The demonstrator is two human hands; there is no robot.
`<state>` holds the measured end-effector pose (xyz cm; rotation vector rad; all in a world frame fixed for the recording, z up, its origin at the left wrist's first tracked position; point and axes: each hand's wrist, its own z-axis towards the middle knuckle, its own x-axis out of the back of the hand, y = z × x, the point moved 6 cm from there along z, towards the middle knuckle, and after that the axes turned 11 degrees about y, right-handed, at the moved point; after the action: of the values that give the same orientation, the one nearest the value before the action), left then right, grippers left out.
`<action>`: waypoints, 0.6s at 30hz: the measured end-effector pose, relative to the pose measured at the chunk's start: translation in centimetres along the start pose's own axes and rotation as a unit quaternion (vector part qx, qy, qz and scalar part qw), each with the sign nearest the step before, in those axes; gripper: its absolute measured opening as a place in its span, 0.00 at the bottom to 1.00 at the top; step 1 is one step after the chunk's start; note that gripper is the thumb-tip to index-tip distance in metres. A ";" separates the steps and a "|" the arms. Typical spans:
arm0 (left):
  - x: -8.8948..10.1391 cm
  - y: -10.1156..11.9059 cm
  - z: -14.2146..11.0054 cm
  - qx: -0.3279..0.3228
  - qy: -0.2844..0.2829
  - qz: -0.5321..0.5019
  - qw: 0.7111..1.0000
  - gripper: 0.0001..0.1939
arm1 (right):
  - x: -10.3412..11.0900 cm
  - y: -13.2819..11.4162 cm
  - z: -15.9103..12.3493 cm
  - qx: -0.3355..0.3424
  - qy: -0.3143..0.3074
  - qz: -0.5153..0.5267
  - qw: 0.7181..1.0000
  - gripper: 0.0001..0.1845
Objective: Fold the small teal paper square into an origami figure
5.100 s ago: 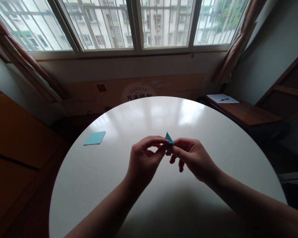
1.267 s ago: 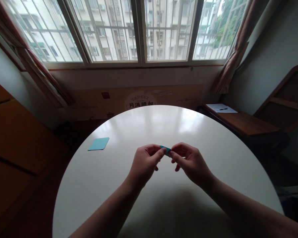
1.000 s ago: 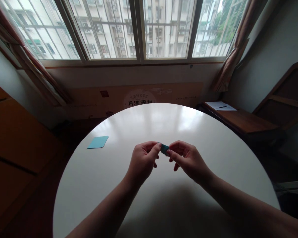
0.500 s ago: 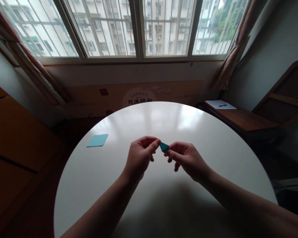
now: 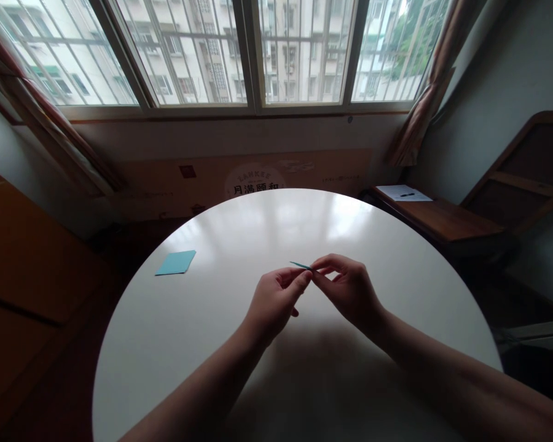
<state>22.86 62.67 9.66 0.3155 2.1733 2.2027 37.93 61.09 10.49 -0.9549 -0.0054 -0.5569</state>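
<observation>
A small piece of folded teal paper (image 5: 298,264) is held above the table, seen almost edge-on as a thin sliver pointing left. My left hand (image 5: 279,299) pinches its near edge between thumb and index finger. From the other side, my right hand (image 5: 350,283) grips its right end with thumb and fingertips. The fingertips of both hands meet there and cover part of the paper. Off to the left, a stack of square teal paper (image 5: 176,263) lies flat on the white round table (image 5: 166,344).
Past the table's right rim stands a wooden chair (image 5: 465,222) with a white sheet (image 5: 403,193) and a dark pen on its seat. An orange-brown cabinet (image 5: 27,258) is at the left. Behind the table are a printed box panel (image 5: 156,178) and a barred window.
The folded paper has turned from showing its flat face to nearly edge-on. My left hand has shifted right, and the fingertips of both hands have come together. The view has swung slightly right.
</observation>
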 end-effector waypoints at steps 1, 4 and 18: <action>0.0 0.0 0.0 -0.006 0.004 -0.002 1.000 0.21 | 0.0 -0.3 -0.1 0.019 0.001 -0.011 1.000 0.02; 0.4 0.0 0.2 -0.016 0.032 -0.012 0.999 0.19 | -0.2 -1.0 -0.2 0.057 -0.006 -0.029 0.998 0.03; 1.3 0.9 0.4 -0.058 -0.036 0.151 0.986 0.14 | -1.4 0.7 -0.1 -0.122 -0.164 0.096 0.974 0.11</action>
<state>21.76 63.25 10.70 0.7537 2.0663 2.4098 37.00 61.90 9.57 -1.2653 -0.1410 -0.2184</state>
